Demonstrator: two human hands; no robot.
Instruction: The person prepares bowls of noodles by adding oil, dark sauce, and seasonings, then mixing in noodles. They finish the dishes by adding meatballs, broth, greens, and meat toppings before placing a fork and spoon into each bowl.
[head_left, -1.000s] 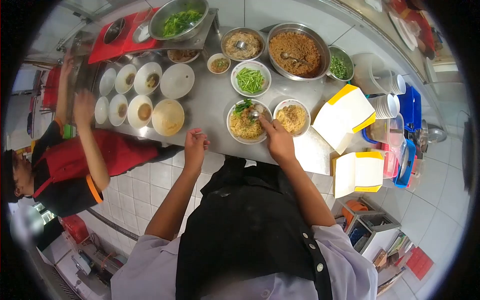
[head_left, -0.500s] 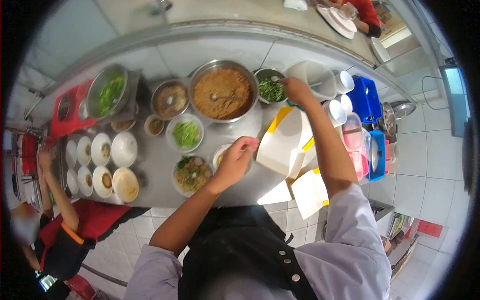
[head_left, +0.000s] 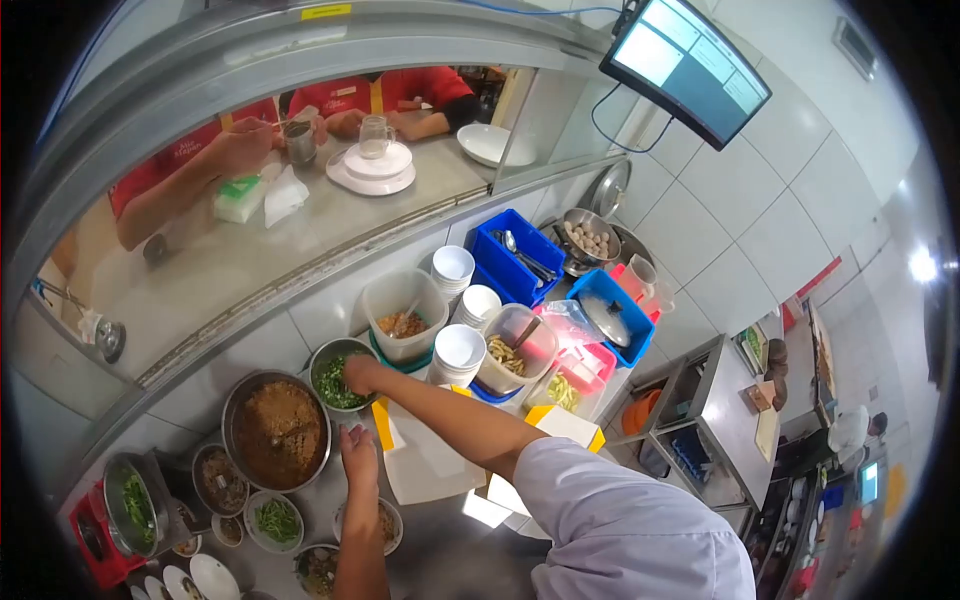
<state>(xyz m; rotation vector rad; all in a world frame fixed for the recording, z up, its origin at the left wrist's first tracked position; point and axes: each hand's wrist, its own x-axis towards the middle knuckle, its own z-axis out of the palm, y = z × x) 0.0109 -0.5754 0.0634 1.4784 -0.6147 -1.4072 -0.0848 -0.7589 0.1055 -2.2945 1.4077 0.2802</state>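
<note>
My right hand (head_left: 368, 375) reaches into a metal bowl of chopped green onions (head_left: 328, 385). Its fingers look closed and point down, but whatever they hold is hidden. My left hand (head_left: 358, 455) hovers palm up just below that bowl, fingers loosely apart with nothing in them. Partly behind my left forearm is a white bowl (head_left: 396, 535) with food in it. To the left of my left hand sits a large metal bowl of brown minced food (head_left: 285, 410) with a utensil in it. A white bowl of green leaves (head_left: 276, 522) is nearer to me.
White boxes with yellow edges (head_left: 425, 465) lie under my right forearm. Stacked white cups (head_left: 459, 350), plastic tubs (head_left: 405, 300) and blue bins (head_left: 515, 258) line the right. Behind the window ledge (head_left: 300, 250), people in red handle cups. A monitor (head_left: 690, 65) hangs above.
My view has swung up and to the right, bringing in the window and monitor. My left hand has moved from over the white bowl to beside the green onion bowl. My right hand stays there.
</note>
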